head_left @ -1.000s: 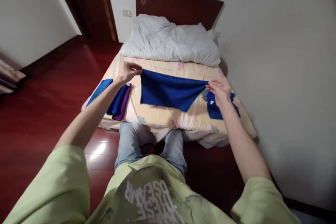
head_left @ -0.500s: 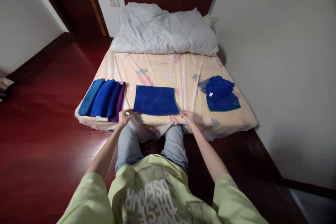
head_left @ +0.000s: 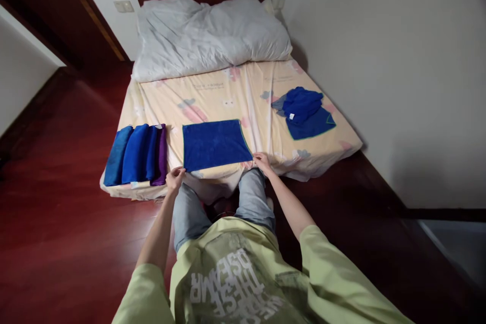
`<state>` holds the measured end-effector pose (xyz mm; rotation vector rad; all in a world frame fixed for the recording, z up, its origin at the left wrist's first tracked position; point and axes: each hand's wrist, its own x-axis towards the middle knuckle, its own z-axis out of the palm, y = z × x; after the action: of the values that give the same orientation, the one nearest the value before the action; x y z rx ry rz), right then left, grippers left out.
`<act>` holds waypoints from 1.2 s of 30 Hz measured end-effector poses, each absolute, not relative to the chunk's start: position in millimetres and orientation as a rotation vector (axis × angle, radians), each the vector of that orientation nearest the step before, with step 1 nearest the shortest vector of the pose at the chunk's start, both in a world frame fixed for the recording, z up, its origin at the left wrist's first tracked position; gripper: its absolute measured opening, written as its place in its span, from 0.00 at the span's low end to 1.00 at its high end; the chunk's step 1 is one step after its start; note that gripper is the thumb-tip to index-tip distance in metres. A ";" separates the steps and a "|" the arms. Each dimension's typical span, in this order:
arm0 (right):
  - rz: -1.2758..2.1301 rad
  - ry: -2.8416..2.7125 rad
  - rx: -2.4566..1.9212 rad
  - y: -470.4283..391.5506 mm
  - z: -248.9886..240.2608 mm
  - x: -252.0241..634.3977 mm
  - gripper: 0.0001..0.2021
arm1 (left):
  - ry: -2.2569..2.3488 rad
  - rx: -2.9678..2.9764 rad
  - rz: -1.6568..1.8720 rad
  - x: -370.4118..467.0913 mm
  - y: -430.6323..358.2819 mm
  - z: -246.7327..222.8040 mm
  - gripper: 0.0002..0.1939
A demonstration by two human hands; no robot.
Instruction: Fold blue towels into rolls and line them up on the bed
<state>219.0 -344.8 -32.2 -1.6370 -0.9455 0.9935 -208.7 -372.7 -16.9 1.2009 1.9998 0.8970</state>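
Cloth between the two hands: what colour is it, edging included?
Dark blue cloth with green edging; clearest in the head view.

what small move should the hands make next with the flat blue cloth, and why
Probably lift its near edge and fold it toward the far edge: the left hand and right hand appear to pinch the near corners of the blue cloth, which lies spread on the bed, while folded cloths lie at the left.

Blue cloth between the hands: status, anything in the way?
Left hand, right hand: pinching near corners. Blue cloth spread flat on bed. Folded cloths to the left, loose pile to the right, both apart from it.
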 end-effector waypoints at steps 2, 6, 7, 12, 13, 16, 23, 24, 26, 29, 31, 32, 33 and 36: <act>0.983 -0.975 -1.673 -345.5 -34.6 221.5 0.09 | 1.966 1.209 0.908 -213.2 -372.7 -22.7 0.21; 0.944 -1.045 -1.744 -346.0 -36.2 220.5 0.06 | 1.947 1.196 0.907 -219.3 -369.2 -31.2 0.19; 0.918 -1.083 -1.771 -346.4 -35.4 219.5 0.06 | 1.947 1.199 0.902 -220.4 -368.1 -32.0 0.19; 0.721 -1.451 -2.025 -350.8 -25.9 215.1 0.10 | 1.991 1.280 0.791 -222.3 -364.1 -27.3 0.18; 0.683 -1.495 -2.058 -351.3 -23.2 214.3 0.12 | 2.009 1.316 0.750 -221.3 -363.7 -25.4 0.17; 0.468 -1.587 -2.049 -350.6 -14.8 209.6 0.17 | 2.111 1.532 0.677 -213.8 -362.8 -18.5 0.18; 0.255 -2.045 -1.760 -337.5 3.6 172.6 0.27 | 1.928 2.179 0.734 -172.5 -347.2 -0.2 0.26; 0.254 -2.105 -1.740 -334.1 5.9 164.8 0.27 | 1.868 2.220 0.709 -165.5 -342.1 1.5 0.27; 0.253 -2.196 -1.708 -325.5 9.2 149.7 0.28 | 1.787 2.269 0.650 -152.4 -330.1 3.2 0.29; 0.255 -2.252 -1.690 -309.5 7.4 133.8 0.29 | 1.750 2.289 0.579 -138.6 -310.4 -0.2 0.32; 0.281 -2.239 -1.738 -300.1 -0.2 130.8 0.30 | 1.770 2.265 0.550 -136.2 -299.8 -7.5 0.33; 0.303 -2.219 -1.784 -296.7 -5.8 131.7 0.30 | 1.795 2.238 0.541 -137.4 -296.2 -12.8 0.34; 0.322 -2.195 -1.833 -294.6 -12.1 133.6 0.31 | 1.825 2.206 0.537 -139.7 -294.0 -18.8 0.34; 0.311 -2.133 -1.931 -294.0 -29.5 141.9 0.31 | 1.908 2.127 0.567 -150.0 -294.6 -37.3 0.34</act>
<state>141.9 -294.0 -29.5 -1.9312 -2.1331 0.3111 -150.0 -294.6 -37.3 2.1266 1.9083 0.5672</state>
